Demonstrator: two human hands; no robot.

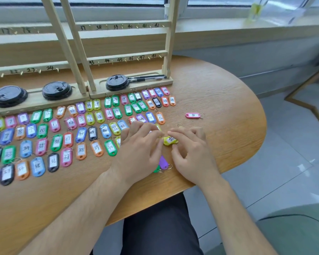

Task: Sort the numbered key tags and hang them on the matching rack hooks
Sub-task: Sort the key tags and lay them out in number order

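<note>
Head camera looks down on a rounded wooden surface point(219, 100) where rows of coloured, numbered key tags point(81, 126) lie flat in front of a wooden hook rack point(129, 58). Both hands meet at a yellow tag point(170, 140) marked 48, near the right end of the rows. The right hand point(191, 151) pinches it between thumb and forefinger. The left hand point(142, 146), fingers curled, touches its left edge, though whether it grips is unclear. A pink tag point(192, 115) lies apart to the right.
</note>
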